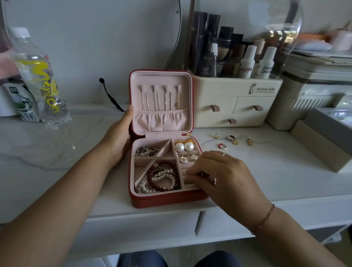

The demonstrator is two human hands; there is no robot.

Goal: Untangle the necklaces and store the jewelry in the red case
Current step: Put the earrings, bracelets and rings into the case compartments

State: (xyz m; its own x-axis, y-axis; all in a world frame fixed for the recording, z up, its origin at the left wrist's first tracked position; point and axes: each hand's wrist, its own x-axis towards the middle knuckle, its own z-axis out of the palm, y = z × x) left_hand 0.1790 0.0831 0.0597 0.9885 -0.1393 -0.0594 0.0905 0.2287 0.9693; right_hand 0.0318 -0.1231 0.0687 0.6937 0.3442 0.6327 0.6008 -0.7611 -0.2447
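Note:
The red case (pixel 168 199) lies open on the white table, its pink lid (pixel 189 105) standing up. Several thin chains (pixel 156 100) hang from hooks inside the lid. The tray holds a silver tangle (pixel 146 151), pearl earrings (pixel 184 146) and bead and pearl bracelets (pixel 161 177). My left hand (pixel 118 139) grips the case's left side at the hinge. My right hand (pixel 219 175) hovers over the ring slots at the tray's right, its bent fingertips together; anything between them is hidden. Loose rings and ear studs (pixel 233 140) and a red ring (pixel 222 146) lie on the table to the right.
A cream cosmetics organiser (pixel 233 101) with drawers stands right behind the case. A plastic bottle (pixel 38 75) and a milk carton (pixel 25 106) stand at the far left. Grey and beige boxes (pixel 332 130) sit at the right. A black cable (pixel 110 96) hangs behind the lid.

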